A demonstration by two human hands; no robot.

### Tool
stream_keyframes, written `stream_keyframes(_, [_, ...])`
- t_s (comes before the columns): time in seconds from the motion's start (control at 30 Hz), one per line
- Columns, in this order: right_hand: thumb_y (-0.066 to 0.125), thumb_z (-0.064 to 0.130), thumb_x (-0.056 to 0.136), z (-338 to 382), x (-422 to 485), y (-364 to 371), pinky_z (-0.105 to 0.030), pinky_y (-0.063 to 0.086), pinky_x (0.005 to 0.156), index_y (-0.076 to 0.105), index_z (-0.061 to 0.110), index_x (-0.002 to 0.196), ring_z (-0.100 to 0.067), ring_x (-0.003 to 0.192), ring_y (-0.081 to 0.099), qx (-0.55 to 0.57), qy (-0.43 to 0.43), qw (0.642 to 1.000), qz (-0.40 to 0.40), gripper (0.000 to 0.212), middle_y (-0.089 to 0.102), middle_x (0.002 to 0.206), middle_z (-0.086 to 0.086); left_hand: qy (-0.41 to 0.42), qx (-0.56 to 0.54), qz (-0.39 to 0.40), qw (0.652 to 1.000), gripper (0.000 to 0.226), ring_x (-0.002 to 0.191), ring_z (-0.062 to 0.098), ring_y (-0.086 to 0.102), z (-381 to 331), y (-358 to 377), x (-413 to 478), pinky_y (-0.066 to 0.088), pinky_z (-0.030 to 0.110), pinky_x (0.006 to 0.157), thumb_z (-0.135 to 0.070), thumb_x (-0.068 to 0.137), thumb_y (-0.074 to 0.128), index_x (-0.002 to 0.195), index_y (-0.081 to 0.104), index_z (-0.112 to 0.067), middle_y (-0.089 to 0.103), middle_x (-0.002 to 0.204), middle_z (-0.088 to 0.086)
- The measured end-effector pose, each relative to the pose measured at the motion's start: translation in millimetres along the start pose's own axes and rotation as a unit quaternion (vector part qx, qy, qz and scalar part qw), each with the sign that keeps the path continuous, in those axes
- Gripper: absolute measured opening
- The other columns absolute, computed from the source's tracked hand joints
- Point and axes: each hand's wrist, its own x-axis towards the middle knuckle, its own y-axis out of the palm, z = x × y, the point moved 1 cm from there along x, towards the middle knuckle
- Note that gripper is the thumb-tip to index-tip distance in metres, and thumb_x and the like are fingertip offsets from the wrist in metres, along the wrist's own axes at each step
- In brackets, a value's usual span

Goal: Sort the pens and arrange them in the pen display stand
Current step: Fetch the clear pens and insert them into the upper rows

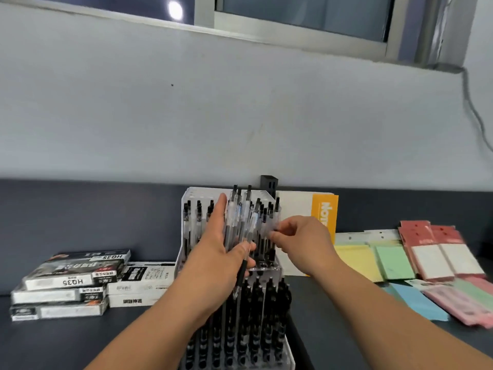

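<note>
A dark grey table (80, 343) carries a clear tiered plastic pen display stand (190, 195) at its middle. Black-capped pens (256, 316) fill the stand's lower rows, and more stand upright in its top tier. Stacked black-and-white pen boxes (72, 279) lie to the left, and pastel sticky-note packs (394, 260) to the right. The left hand (216, 249) holds a bundle of clear-barrelled pens (240, 222) upright over the stand, fingers straight behind it and thumb curled across the front. The right hand (301, 239) pinches one clear pen (274, 225) at the bundle's right edge between thumb and forefinger
</note>
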Motion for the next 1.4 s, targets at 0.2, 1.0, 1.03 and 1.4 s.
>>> stream_keyframes(0.2, [0.073,0.036,0.083,-2.7,-1.4,2.4,-0.014,0.033,0.051,0.058,0.027,0.068,0.0,0.062,0.053,-0.049,-0.029,0.998,0.037,0.024,0.059,0.066,0.012,-0.024,0.009,-0.02,0.999,0.082,0.084,0.013,0.072,2.5,6.0,5.1,0.056,0.049,0.084,-0.017,0.096,0.054,0.139,0.003,-0.064,0.059,0.081,-0.037])
stream_keyframes(1.0, [0.068,0.04,0.086,49.4,-29.1,-17.7,-0.022,0.054,0.059,0.071,0.019,0.082,-0.004,0.057,0.062,0.172,0.014,0.983,0.063,0.022,0.071,0.073,0.003,-0.014,-0.017,0.012,1.0,0.029,0.077,0.005,0.07,1.6,-16.3,5.0,0.054,0.024,0.071,-0.018,0.097,0.053,0.111,0.051,-0.043,0.073,0.091,-0.01])
stream_keyframes(1.03, [0.068,0.04,0.086,57.1,-31.8,-11.8,-0.02,0.052,0.057,0.071,0.016,0.088,-0.004,0.058,0.062,0.22,0.031,0.97,0.097,0.024,0.072,0.076,0.001,-0.017,-0.024,0.019,0.999,0.023,0.077,0.006,0.07,2.3,-20.7,4.0,0.055,0.027,0.072,-0.017,0.097,0.053,0.11,0.056,-0.035,0.073,0.089,-0.009])
stream_keyframes(1.4, [0.077,0.016,0.079,97.0,-39.4,34.1,-0.023,0.054,0.064,0.068,0.008,0.096,-0.009,0.063,0.061,0.323,0.056,0.924,0.196,0.021,0.067,0.076,-0.003,0.03,0.04,-0.015,0.999,0.03,0.073,0.006,0.071,18.2,-66.8,-10.3,0.056,0.03,0.077,-0.01,0.095,0.054,0.112,0.055,-0.035,0.071,0.089,-0.007])
